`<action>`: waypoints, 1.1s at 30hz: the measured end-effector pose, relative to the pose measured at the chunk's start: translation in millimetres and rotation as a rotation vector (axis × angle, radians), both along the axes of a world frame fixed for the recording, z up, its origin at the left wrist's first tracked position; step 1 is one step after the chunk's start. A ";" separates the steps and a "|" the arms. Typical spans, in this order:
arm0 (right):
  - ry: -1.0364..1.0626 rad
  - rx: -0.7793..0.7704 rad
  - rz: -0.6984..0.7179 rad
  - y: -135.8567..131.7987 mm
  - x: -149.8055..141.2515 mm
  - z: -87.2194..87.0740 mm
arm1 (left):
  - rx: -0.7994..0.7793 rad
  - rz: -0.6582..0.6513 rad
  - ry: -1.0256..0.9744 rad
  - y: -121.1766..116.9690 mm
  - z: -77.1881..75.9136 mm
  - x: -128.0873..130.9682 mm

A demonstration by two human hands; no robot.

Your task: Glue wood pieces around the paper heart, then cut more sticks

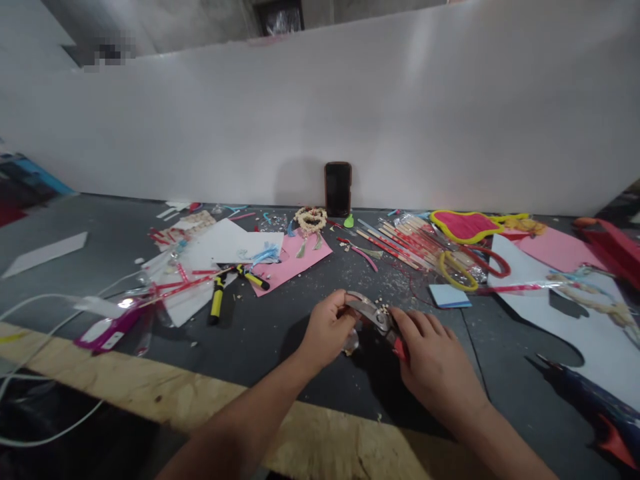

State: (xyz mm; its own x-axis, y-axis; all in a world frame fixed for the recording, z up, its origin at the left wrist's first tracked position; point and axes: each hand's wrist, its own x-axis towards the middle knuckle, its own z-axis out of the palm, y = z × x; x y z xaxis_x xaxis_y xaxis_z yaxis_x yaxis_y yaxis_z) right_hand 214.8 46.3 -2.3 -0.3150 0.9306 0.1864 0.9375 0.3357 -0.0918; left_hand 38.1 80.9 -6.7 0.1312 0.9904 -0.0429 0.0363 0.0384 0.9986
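Over the dark tabletop my right hand [437, 363] is wrapped round the red handles of metal pruning shears [381, 320]. Their curved jaw end points left, to my left hand [327, 330]. The fingers of that hand are closed in a pinch at the jaws. What they hold is hidden. A small clear or pale item [351, 343] shows just under the left fingertips; I cannot make out its kind. Small pale bits [383, 307] lie just behind the shears.
Yellow-and-black pliers [217, 300], a purple glue gun [113, 330] and pink paper [300, 263] are to the left. A phone [338, 189] leans on the white panel. Rightward are wrapped sticks [395, 243], blue notes [450, 295], white card [595, 340] and a dark pointed tool [590, 393].
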 end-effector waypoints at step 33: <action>0.003 -0.049 0.023 1.2 2.3 0.9 | -0.017 -0.037 -0.068 1.2 -2.2 0.6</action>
State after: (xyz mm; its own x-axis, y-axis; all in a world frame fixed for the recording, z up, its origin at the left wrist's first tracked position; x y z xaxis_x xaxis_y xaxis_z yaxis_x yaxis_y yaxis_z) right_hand 217.1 47.6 -1.4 -0.3356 0.9312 0.1423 0.9293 0.3519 -0.1117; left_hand 38.6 82.1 -8.9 0.1713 0.9840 -0.0497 -0.0301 0.0556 0.9980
